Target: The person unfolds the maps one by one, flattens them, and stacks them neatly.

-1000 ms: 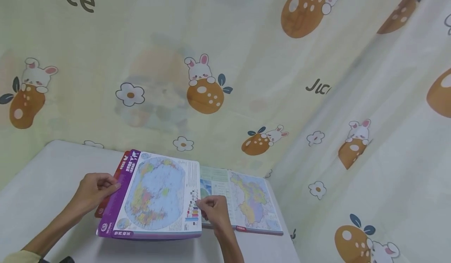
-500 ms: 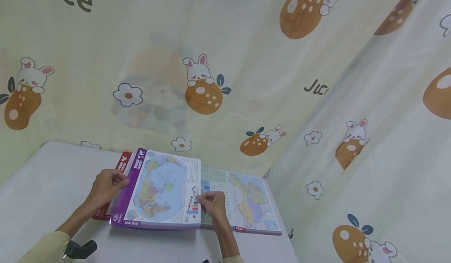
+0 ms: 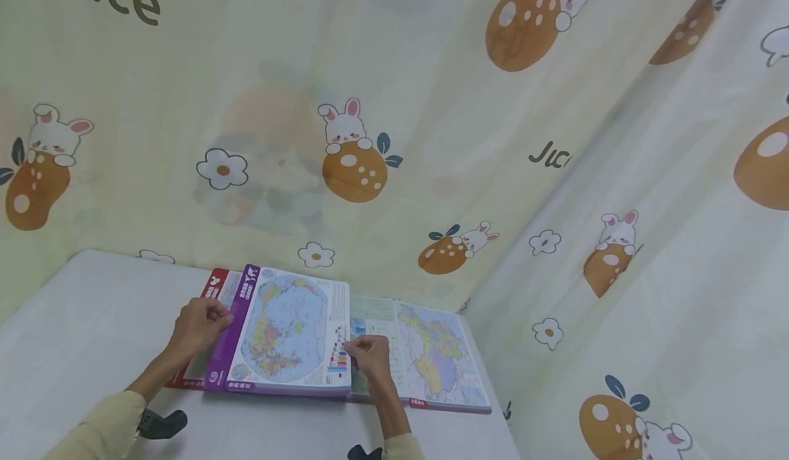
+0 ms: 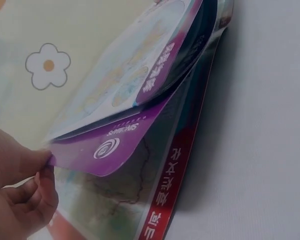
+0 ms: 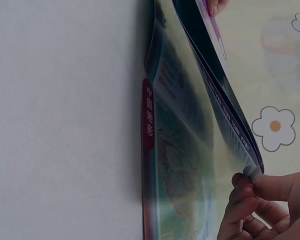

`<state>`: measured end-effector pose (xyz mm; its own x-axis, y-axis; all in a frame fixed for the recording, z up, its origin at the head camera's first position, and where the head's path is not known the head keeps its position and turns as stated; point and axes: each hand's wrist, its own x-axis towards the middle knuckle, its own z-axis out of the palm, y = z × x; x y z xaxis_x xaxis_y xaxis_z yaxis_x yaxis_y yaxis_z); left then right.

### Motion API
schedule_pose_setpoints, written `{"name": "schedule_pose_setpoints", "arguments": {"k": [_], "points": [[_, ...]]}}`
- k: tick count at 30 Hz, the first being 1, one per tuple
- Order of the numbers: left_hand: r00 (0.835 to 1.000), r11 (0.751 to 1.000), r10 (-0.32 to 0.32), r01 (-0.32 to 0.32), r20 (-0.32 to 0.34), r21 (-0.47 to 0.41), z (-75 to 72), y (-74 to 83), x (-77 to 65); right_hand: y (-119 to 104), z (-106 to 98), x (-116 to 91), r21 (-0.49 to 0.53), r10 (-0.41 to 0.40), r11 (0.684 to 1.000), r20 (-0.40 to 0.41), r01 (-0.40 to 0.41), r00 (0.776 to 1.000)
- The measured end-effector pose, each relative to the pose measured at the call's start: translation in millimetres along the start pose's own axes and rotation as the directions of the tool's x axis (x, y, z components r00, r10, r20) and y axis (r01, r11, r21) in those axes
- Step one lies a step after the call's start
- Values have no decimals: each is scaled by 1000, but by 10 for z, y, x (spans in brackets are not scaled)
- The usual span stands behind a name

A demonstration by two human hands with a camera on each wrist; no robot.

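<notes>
A purple-edged world map (image 3: 285, 333), folded or layered, is held above an open red-edged map booklet (image 3: 431, 354). My left hand (image 3: 198, 324) pinches the map's purple left edge; the left wrist view shows thumb and fingers on its purple corner (image 4: 107, 148). At the opposite edge, my right hand (image 3: 372, 357) pinches the map between thumb and fingers, as the right wrist view shows. Its layers bow and part slightly between the hands. The red-edged booklet lies on the table beneath, showing at both sides; its middle is hidden by the purple-edged map.
The white table (image 3: 92, 330) extends left and in front of the maps. Behind it and at the right hangs a pale curtain (image 3: 382, 49) printed with rabbits, orange fruit and flowers. Dark wrist-worn devices (image 3: 161, 424) sit near both sleeves.
My left hand has moved right, bringing the map's purple edge with it, so more of the red-edged booklet shows at the left. My right hand keeps its pinch and has barely moved.
</notes>
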<state>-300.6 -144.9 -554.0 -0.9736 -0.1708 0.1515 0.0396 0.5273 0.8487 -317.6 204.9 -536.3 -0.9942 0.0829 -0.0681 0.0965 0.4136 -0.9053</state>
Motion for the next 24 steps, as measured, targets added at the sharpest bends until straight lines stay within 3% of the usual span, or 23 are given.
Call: {"name": "schedule_pose_setpoints", "arguments": {"k": [18, 24], "points": [[998, 997, -55, 56, -19, 48, 164, -145, 121, 216, 106, 148, -83, 58, 995, -53, -62, 997], [999, 997, -37, 39, -37, 72, 190, -167, 133, 246, 144, 210, -128, 61, 989, -74, -70, 995]]}}
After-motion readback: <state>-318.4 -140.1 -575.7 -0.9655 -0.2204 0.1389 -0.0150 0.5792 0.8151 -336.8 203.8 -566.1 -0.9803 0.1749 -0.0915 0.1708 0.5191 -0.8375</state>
